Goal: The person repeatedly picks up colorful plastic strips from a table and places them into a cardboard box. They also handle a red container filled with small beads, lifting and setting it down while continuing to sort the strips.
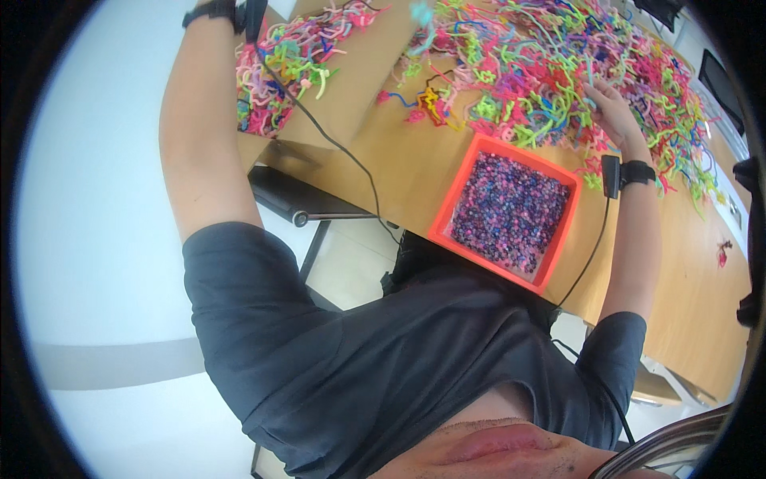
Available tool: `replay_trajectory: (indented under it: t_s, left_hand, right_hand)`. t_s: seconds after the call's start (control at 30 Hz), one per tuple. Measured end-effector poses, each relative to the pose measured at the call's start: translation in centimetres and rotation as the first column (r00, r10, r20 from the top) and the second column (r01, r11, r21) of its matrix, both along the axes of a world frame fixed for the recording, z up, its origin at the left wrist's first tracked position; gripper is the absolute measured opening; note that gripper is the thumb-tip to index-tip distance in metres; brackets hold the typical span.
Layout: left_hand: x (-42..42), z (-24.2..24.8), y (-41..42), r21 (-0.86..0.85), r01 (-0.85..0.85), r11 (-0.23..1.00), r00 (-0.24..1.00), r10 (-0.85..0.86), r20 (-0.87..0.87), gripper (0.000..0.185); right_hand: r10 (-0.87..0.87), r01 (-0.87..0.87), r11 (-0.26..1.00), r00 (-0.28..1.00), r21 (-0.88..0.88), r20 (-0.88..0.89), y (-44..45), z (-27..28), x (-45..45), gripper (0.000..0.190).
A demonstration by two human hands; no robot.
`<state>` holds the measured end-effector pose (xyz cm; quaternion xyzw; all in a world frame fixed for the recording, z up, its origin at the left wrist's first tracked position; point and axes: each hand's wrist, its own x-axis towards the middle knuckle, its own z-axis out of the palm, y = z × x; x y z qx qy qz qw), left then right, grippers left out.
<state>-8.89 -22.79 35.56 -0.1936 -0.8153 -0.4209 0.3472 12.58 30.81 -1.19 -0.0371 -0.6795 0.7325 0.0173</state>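
Observation:
My right hand (613, 114) is over a large pile of bent, multicoloured pipe cleaners (538, 66) on the table. Its thumb and fingertips pinch a light blue pipe cleaner (590, 69). My left hand is out of view past the top left edge; only the forearm and strapped wrist show, beside a cardboard box (365, 72) with more coloured pipe cleaners (275, 78) in it. An orange-red square tray (440, 215) of small purple, pink and blue beads (508, 209) lies at the near table edge. A blurred turquoise fuzzy piece (422, 13) is at the top.
Black cables run from the devices strapped at both wrists, one crossing the box and the wooden table (389, 173). A small dark red twisted piece (723, 254) lies at the far right. A dark screen-like object (721, 90) stands beyond the table at upper right.

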Motion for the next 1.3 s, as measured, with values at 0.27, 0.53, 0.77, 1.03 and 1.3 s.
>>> replay_trajectory:
  t_s: [0.27, 0.53, 0.77, 1.03, 1.3]
  left_hand:
    - [-4.3, -12.0, -19.6, -0.560, -0.067, 0.826, 0.721, 0.428, 0.545, 0.084]
    - [2.9, -5.8, -9.6, -0.860, -0.216, 0.463, 0.774, 0.618, 0.138, 0.036]
    - [6.7, -11.7, 7.3, -0.665, 0.482, 0.570, 0.869, -0.407, 0.281, 0.052]
    - [12.3, -20.1, 21.8, -0.736, 0.639, 0.221, 0.710, -0.539, 0.454, 0.050]
    - [11.6, -9.6, 12.6, -0.683, 0.607, 0.406, 0.794, -0.327, 0.512, 0.041]
  right_hand:
    - [-0.017, 0.007, 0.996, 0.994, 0.092, 0.108, -0.7, -0.3, -1.2, 0.032]
    - [-0.017, -0.012, 0.932, 0.997, 0.363, 0.078, -5.6, 3.0, -0.4, 0.037]
    - [0.133, -0.087, 0.888, 0.988, 0.451, -0.073, -12.8, 8.3, 2.0, 0.035]
    - [0.188, -0.148, 0.966, 0.964, 0.211, -0.187, -14.5, 8.5, 3.9, 0.034]
    - [-0.112, 0.106, 0.993, 0.984, -0.045, -0.137, -8.5, 3.9, 7.0, 0.041]
